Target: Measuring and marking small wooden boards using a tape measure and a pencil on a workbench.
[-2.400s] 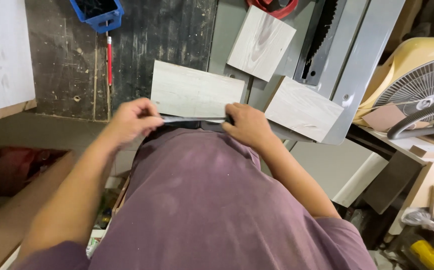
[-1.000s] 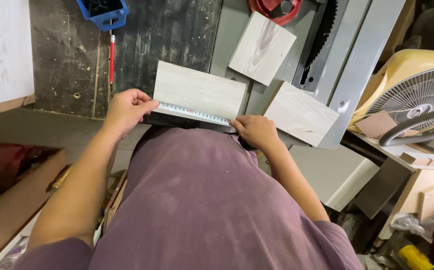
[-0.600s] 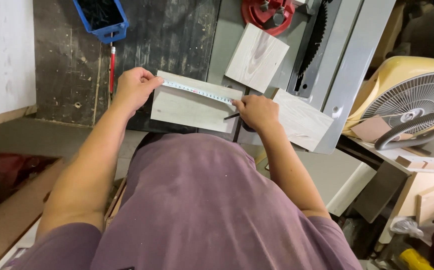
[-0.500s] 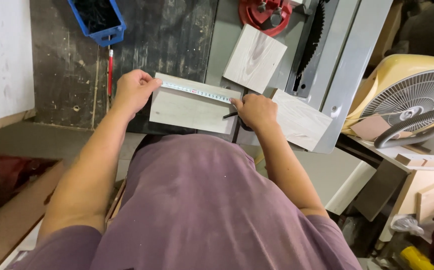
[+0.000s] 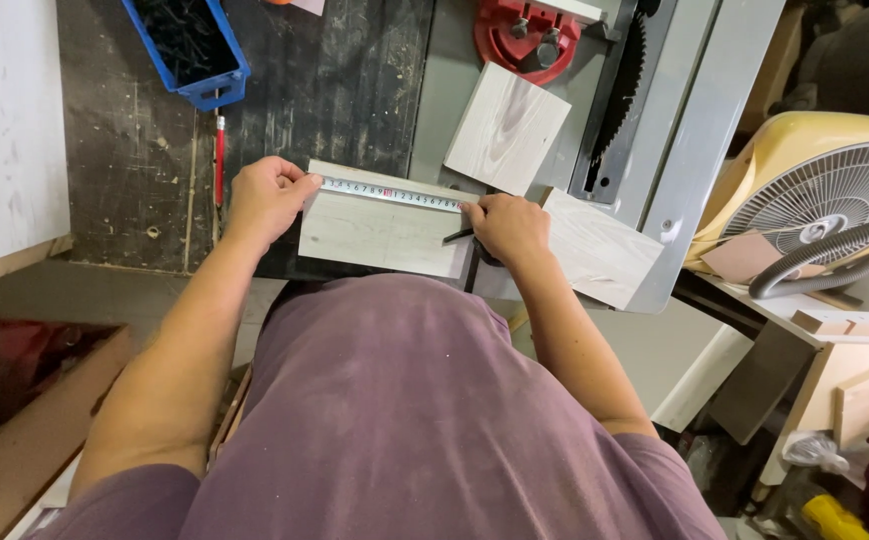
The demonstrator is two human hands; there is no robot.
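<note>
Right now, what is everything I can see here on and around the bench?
board: 1, pale grey wood grain, under both hands
tape measure: 1, white, stretched along the board's far edge
pencil: 1, dark, in right hand
other boards: 2, pale grey, on the saw table
saw blade: 1, dark, in its slot
red pencil: 1, on the dark bench
blue bin: 1, top left
fan: 1, cream, right
left hand: holds the tape's end
right hand: presses the tape

White measuring tape (image 5: pixel 392 194) stretched flat along pale wood-grain board (image 5: pixel 380 232).
</note>
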